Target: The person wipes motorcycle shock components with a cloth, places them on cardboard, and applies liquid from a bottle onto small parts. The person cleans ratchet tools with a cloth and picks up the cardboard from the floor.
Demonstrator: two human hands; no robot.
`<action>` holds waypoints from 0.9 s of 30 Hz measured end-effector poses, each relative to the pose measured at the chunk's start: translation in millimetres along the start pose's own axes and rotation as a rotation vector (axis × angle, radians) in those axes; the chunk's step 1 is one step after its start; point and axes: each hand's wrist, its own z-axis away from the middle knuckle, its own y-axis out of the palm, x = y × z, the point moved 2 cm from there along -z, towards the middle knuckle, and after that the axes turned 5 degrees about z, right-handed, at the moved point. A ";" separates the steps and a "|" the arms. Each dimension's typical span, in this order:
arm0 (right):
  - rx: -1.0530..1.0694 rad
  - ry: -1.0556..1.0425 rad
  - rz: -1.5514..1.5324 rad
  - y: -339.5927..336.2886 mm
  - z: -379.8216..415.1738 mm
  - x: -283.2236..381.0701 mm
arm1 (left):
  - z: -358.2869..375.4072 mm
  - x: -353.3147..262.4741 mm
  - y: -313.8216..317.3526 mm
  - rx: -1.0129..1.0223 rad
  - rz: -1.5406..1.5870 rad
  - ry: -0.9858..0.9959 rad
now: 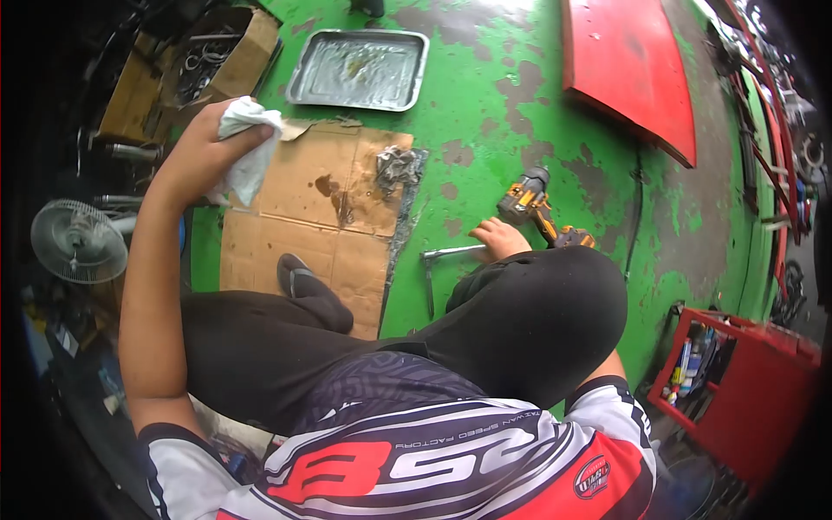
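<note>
My left hand (204,152) is closed on a white cloth (252,156), which hangs from the fingers over the upper left of a flattened cardboard sheet (299,238). Dark wet stains mark the cardboard. Beyond my raised right knee, my right hand (504,239) is wrapped round the end of a metal bar tool (452,251) with a thin arm angled down. A yellow and black power tool (537,206) lies on the floor just beside that hand. Crumpled dirty material (399,167) rests at the cardboard's right edge.
A metal tray (295,82) with liquid in it lies beyond the cardboard. Boxes of parts (247,65) and a fan (78,241) stand at the left. A red panel (628,74) is at the upper right, and a red cart (745,403) holding bottles is at the lower right.
</note>
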 end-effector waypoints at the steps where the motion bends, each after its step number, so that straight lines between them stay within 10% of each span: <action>1: 0.086 -0.065 0.040 12.1 -6.1 0.3 | -6.4 13.0 -2.3 0.081 0.003 -0.074; 14: 0.237 -0.071 -0.182 54.5 -38.8 27.0 | -8.2 44.5 55.0 0.315 0.136 -0.219; 21: 0.130 0.007 -0.510 -77.8 -46.1 28.4 | -10.4 63.4 137.1 0.495 0.123 -0.179; 27: -0.023 0.126 -0.653 -186.7 -36.1 31.7 | -42.4 19.0 214.5 0.142 0.113 0.299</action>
